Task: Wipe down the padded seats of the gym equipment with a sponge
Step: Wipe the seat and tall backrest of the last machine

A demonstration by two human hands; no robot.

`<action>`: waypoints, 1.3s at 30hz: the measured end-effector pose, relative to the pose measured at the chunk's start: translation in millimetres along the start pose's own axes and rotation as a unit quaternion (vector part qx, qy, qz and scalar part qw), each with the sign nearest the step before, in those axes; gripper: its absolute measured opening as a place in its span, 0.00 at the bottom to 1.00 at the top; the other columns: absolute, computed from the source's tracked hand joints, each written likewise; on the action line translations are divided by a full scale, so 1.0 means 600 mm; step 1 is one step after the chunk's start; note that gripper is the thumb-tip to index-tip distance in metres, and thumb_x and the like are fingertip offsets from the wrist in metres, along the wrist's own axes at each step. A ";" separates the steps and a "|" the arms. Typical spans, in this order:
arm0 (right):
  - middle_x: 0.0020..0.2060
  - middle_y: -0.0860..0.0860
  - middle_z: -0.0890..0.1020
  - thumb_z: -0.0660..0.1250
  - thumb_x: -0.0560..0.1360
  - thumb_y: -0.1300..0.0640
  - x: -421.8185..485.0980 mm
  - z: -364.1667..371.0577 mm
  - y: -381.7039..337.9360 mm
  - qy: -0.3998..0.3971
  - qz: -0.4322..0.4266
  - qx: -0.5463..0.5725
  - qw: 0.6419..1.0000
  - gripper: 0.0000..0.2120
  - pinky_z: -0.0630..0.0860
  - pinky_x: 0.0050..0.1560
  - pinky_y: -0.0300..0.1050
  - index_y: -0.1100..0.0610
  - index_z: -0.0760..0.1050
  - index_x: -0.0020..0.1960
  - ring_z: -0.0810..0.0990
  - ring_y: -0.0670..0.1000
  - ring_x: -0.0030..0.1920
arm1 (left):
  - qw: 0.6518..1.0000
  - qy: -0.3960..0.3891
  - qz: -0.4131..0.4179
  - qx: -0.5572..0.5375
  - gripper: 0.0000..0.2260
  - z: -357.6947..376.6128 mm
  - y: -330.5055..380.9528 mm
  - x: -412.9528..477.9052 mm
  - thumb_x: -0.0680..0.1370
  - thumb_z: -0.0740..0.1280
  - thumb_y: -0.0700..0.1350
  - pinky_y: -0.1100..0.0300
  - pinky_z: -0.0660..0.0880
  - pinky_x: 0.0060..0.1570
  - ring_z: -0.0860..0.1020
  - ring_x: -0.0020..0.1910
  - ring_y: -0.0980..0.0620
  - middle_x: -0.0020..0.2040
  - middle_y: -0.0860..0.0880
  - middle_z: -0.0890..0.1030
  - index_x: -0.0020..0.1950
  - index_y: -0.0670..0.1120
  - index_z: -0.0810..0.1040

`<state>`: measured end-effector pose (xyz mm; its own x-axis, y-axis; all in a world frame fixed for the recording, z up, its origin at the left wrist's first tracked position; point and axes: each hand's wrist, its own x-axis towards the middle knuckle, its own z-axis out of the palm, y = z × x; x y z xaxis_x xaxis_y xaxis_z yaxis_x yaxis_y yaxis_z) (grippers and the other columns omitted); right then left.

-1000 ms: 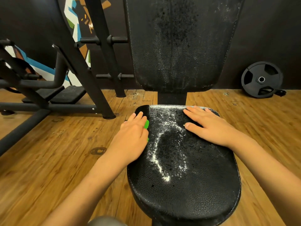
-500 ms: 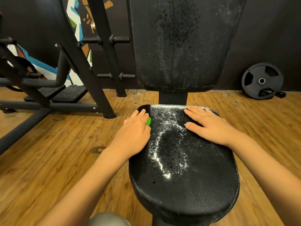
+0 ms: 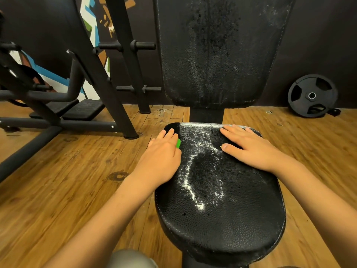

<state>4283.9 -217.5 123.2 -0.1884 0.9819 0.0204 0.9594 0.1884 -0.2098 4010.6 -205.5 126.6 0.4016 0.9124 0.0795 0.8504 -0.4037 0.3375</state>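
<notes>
**Wiping at the seat's 10 o'clock edge**

Pressing a green sponge (image 3: 178,143) against the seat pad (image 3: 222,215) at 10 o'clock with the left hand (image 3: 161,159), fingers nearly straight and close together, thumb hidden. Cannot tell whether clasped or merely pressed. Resting the right hand (image 3: 251,149) flat at 1 o'clock, fingers extended, holding nothing. Streaked with white residue (image 3: 188,177) between them.

left hand (image 3: 160,161), sponge (image 3: 178,143) edged slightly forward
</notes>
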 end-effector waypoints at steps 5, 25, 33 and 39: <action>0.82 0.42 0.47 0.51 0.82 0.37 -0.001 -0.001 -0.001 -0.002 0.001 0.001 1.000 0.32 0.36 0.76 0.41 0.45 0.49 0.83 0.42 0.36 0.76 | 1.000 0.013 0.006 -0.006 0.24 0.002 0.006 -0.035 0.86 0.51 0.45 0.52 0.45 0.79 0.46 0.82 0.49 0.83 0.49 0.51 0.83 0.45 0.53; 0.82 0.43 0.48 0.50 0.82 0.37 -0.004 -0.005 -0.006 -0.006 0.006 0.000 1.000 0.32 0.38 0.77 0.44 0.46 0.49 0.83 0.44 0.43 0.81 | 1.000 -0.010 0.008 0.027 0.26 0.003 0.018 -0.074 0.86 0.49 0.49 0.51 0.44 0.80 0.42 0.82 0.52 0.83 0.50 0.45 0.83 0.47 0.47; 0.82 0.42 0.48 0.50 0.82 0.37 -0.004 -0.003 -0.004 -0.003 0.004 0.005 1.000 0.32 0.38 0.77 0.43 0.46 0.50 0.83 0.43 0.42 0.80 | 0.999 -0.030 0.013 0.018 0.25 -0.003 0.024 -0.113 0.86 0.48 0.50 0.55 0.41 0.80 0.40 0.80 0.58 0.82 0.55 0.42 0.83 0.51 0.44; 0.82 0.42 0.48 0.50 0.82 0.37 -0.004 -0.003 -0.005 -0.005 0.001 0.006 1.000 0.32 0.37 0.77 0.43 0.46 0.49 0.83 0.43 0.41 0.80 | 0.999 -0.032 0.005 0.043 0.25 -0.001 0.005 -0.001 0.86 0.49 0.47 0.50 0.45 0.80 0.44 0.82 0.50 0.83 0.49 0.46 0.83 0.45 0.49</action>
<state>4281.7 -220.2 125.4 -0.1891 0.9819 0.0110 0.9571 0.1869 -0.2213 4012.9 -207.2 128.4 0.4282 0.9035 0.0210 0.8717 -0.4190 0.2542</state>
